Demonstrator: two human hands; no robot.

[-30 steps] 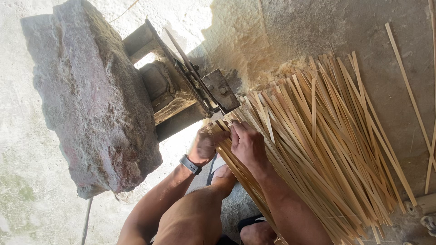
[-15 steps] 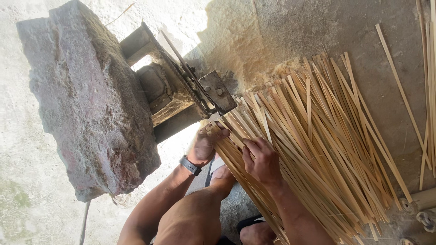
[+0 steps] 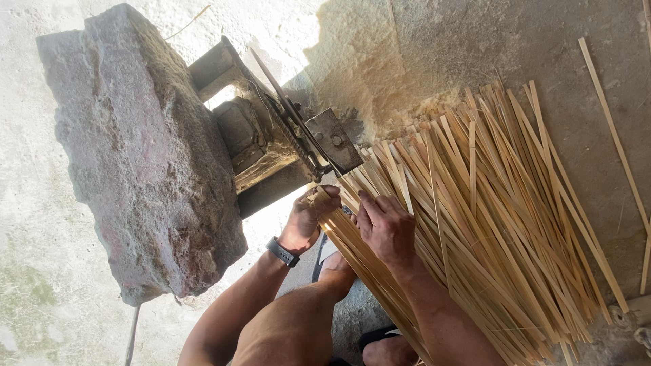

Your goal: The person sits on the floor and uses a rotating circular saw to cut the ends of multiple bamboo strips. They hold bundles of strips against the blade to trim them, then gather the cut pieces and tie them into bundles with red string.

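A broad pile of thin pale bamboo strips (image 3: 488, 224) fans across the concrete floor. My left hand (image 3: 310, 215), with a dark watch on its wrist, grips the ends of a bundle of strips right by the metal blade tool (image 3: 305, 139). My right hand (image 3: 385, 227) lies on top of the same strips just to the right, fingers curled over them. The blade tool is fixed to a wooden block (image 3: 244, 135) that sits against a big rough stone (image 3: 142, 163).
My bent knee (image 3: 298, 325) is below the hands, and a sandalled foot (image 3: 386, 346) shows at the bottom edge. A few loose strips (image 3: 614, 135) lie apart at the right. A thin rod (image 3: 132, 332) lies at the lower left.
My right hand has slid a little down and right along the strips. The left hand stays at the strip ends by the blade.
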